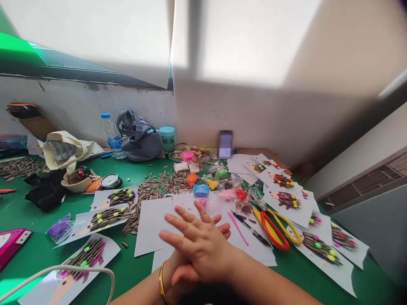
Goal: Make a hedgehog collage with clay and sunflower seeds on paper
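My right hand (203, 248) lies across the top of my left hand (177, 259), palm against palm, above white sheets of paper (152, 224). The right fingers are stretched out and spread. Only the fingertips and the wrist side of my left hand show, with a gold bangle (161, 281) on that wrist. Whatever might be between the palms is hidden. Just beyond the fingers is a bit of pink clay (202, 203) on a clear sheet. A pink tool (238, 228) and a black pen (251, 228) lie right of the hands.
Sunflower seeds (152, 188) and clay packets (201, 190) lie behind the hands. Scissors (275, 231) are at the right. Hedgehog pictures (108, 218) flank both sides. A white cable (79, 267) crosses the front left. Further back stand a bag (141, 144), bottle (111, 135) and phone (225, 145).
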The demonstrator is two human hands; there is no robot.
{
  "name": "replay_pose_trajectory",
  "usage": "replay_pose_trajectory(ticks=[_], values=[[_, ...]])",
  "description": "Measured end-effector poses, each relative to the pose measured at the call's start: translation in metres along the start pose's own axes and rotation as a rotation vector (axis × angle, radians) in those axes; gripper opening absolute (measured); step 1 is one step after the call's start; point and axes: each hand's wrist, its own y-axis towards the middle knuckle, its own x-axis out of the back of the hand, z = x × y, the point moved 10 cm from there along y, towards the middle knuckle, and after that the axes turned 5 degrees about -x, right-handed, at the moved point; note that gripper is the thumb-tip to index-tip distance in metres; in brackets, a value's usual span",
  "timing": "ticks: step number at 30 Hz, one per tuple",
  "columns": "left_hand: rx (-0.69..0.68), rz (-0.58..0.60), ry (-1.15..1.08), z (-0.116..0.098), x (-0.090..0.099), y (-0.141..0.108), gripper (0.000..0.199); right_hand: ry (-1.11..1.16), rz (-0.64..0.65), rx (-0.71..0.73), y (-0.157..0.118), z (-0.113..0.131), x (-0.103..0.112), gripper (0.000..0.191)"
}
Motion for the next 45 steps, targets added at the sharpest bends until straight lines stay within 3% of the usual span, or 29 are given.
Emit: replay_pose_trajectory(ticks=[4,6,11,16,19,23,27,30,35,41,43,45], values=[[0.213,0.149,-0.094,0.011,-0.016,-0.009,0.065,-0.029,-0.055,-0.166,-0.009,-0.047,0.007,0.078],[0.215,0.204,-0.179,0.0,-0.021,-0.008,0.068,-0.042,-0.05,-0.201,-0.019,-0.058,0.006,0.073],[0.131,0.121,-0.24,-0.026,-0.007,0.002,0.064,0.036,0.014,-0.2,-0.032,-0.051,-0.002,0.051],[0.087,0.047,-0.163,-0.028,0.004,0.004,0.052,0.238,-0.13,-0.355,-0.039,-0.074,0.014,0.024],[0.102,0.063,-0.008,-0.017,0.007,0.003,0.039,0.353,-0.216,-0.441,-0.045,-0.089,0.019,0.023],[0.149,0.108,0.163,-0.003,0.008,0.0,0.026,0.428,-0.206,-0.466,-0.047,-0.092,0.013,0.02],[0.134,0.034,0.245,-0.007,0.015,0.002,0.018,0.438,-0.164,-0.444,-0.046,-0.089,0.008,0.04],[0.118,0.016,0.258,-0.011,0.016,0.004,0.016,0.473,-0.186,-0.452,-0.048,-0.093,0.012,0.051],[0.112,0.036,0.301,-0.012,0.015,0.004,0.02,0.565,-0.151,-0.489,-0.05,-0.098,0.01,0.021],[0.083,0.032,0.465,-0.016,0.021,0.007,0.024,0.591,-0.15,-0.487,-0.049,-0.097,0.008,0.018],[0.041,0.024,0.545,-0.02,0.023,0.009,0.025,0.606,-0.141,-0.49,-0.049,-0.098,0.007,0.022],[0.015,0.015,0.601,-0.024,0.024,0.01,0.028,0.638,-0.125,-0.49,-0.049,-0.1,0.007,0.04]])
